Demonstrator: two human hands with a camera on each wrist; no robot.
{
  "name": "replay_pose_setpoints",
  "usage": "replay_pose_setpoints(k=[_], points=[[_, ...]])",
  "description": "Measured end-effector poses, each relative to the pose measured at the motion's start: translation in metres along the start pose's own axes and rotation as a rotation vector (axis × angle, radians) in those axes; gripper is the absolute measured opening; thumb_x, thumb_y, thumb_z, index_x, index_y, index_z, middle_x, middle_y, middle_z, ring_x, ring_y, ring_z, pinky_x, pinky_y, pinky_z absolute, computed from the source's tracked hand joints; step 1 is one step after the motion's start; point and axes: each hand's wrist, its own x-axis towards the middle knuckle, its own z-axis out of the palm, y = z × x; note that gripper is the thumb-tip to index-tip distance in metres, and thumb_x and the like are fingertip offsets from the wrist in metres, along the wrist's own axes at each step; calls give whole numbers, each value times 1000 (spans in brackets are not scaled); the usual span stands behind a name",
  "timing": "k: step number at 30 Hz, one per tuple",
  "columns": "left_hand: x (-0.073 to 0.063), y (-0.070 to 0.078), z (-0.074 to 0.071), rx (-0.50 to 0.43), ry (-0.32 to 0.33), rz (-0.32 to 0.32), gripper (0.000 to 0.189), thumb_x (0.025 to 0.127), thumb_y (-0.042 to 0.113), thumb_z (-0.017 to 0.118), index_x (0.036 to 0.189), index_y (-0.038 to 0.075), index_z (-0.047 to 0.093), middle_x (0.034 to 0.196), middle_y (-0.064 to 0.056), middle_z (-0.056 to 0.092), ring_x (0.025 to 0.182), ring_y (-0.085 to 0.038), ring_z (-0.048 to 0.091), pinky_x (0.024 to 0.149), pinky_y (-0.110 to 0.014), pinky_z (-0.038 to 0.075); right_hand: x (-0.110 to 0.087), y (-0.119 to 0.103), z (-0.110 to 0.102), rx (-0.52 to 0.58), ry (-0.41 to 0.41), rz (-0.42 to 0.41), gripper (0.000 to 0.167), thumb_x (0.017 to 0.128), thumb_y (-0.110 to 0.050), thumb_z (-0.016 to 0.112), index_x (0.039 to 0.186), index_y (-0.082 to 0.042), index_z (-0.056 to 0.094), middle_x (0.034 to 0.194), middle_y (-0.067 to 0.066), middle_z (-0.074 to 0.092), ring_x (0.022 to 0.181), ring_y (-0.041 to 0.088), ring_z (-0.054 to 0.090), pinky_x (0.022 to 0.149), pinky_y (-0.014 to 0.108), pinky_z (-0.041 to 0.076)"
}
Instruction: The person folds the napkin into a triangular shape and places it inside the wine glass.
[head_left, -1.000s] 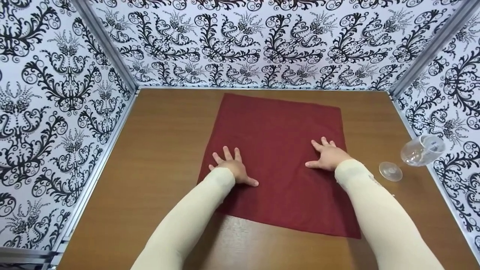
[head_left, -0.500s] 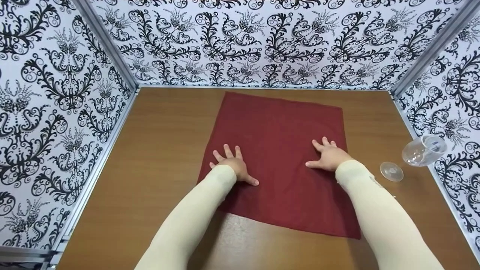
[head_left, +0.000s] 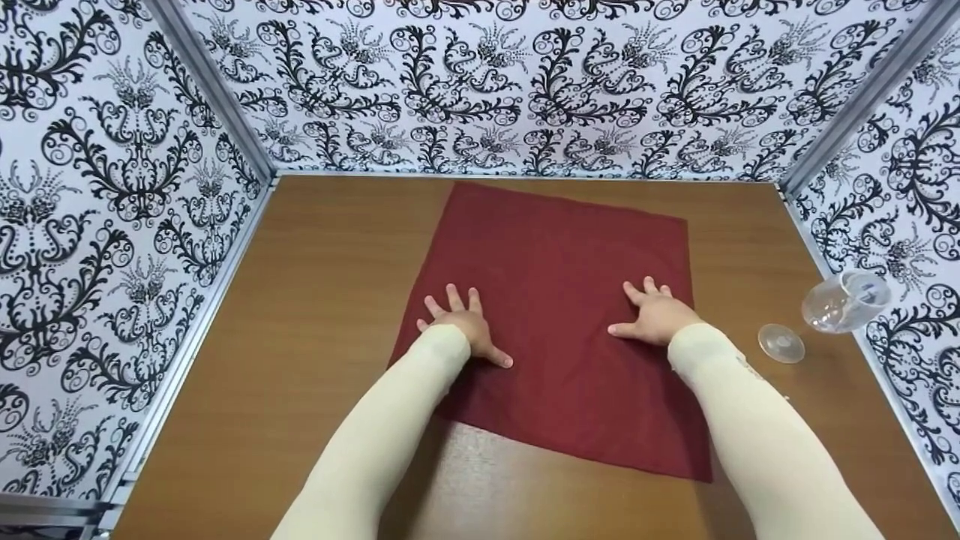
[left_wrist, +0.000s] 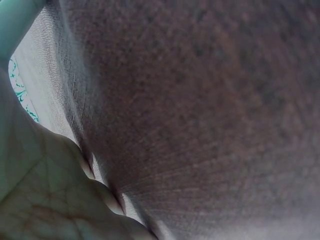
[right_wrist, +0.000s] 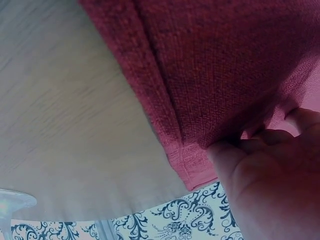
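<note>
A square dark red cloth napkin (head_left: 559, 262) lies spread flat on the wooden table, turned a little askew. My left hand (head_left: 466, 330) rests on its left side with fingers spread and thumb pointing right. Near the right edge, my right hand (head_left: 655, 318) touches the fabric, fingers also spread. The left wrist view shows the palm (left_wrist: 50, 190) close over the cloth, with the fingertips out of sight. In the right wrist view, the fingers (right_wrist: 240, 155) meet the napkin (right_wrist: 200, 65) beside its hemmed edge.
A clear stemmed glass (head_left: 846, 301) stands on the table (head_left: 315, 300) to the right of the napkin, near the side wall. Patterned black-and-white walls (head_left: 480, 90) with metal posts enclose the table at the back and both sides.
The napkin has turned slightly clockwise, its near right corner shifting left. My left hand has slid a little away from me, while my right hand stays almost in place.
</note>
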Motion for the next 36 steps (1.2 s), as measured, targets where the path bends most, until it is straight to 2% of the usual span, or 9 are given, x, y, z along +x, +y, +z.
replay_pose_setpoints(k=[7, 17, 20, 23, 26, 30, 36], points=[[6, -3, -1, 11, -16, 6, 148, 68, 76, 85, 171, 25, -8, 176, -15, -20, 161, -53, -11, 126, -71, 16, 0, -2, 2, 3, -5, 20, 108, 93, -65, 67, 167, -2, 19, 168, 41, 3, 151, 68, 8, 122, 73, 23], [4, -3, -4, 9, -6, 11, 148, 67, 75, 87, 171, 25, -7, 176, -15, -19, 161, -52, -11, 127, -71, 16, -1, -5, 2, -10, -20, 24, 108, 94, -67, 65, 167, -2, 18, 167, 42, 4, 151, 68, 9, 123, 71, 24], [4, -2, -4, 25, -7, 10, 147, 68, 75, 86, 171, 25, -7, 176, -15, -19, 161, -52, -11, 125, -73, 15, 1, -1, -2, -30, 0, 12, 102, 96, -64, 65, 166, -2, 25, 167, 42, 11, 151, 66, 17, 123, 69, 27], [3, 0, -2, 52, 3, 19, 145, 70, 76, 84, 171, 24, -6, 176, -15, -19, 161, -53, -11, 123, -76, 15, 3, 6, -5, -44, 57, -4, 94, 97, -57, 67, 164, -2, 31, 167, 41, 16, 152, 63, 21, 123, 69, 26], [-1, 3, 2, 30, -4, 43, 144, 71, 77, 82, 171, 22, -6, 176, -16, -19, 160, -54, -11, 123, -77, 15, 3, 12, -5, -26, 69, -16, 93, 98, -52, 68, 166, -3, 28, 168, 40, 10, 154, 63, 13, 124, 72, 20], [-7, 5, 7, -31, -13, 44, 143, 72, 77, 82, 171, 24, -7, 176, -14, -20, 160, -54, -13, 124, -75, 13, 3, 16, -4, 37, 23, -24, 97, 98, -53, 68, 167, -4, 21, 168, 41, 0, 154, 66, 2, 124, 74, 15], [-7, 5, 8, -20, -10, 22, 143, 71, 77, 82, 171, 26, -7, 177, -13, -20, 161, -51, -14, 126, -73, 13, 4, 14, -5, 45, 1, -16, 96, 98, -54, 67, 167, -5, 21, 168, 41, 1, 154, 66, 3, 124, 73, 17]])
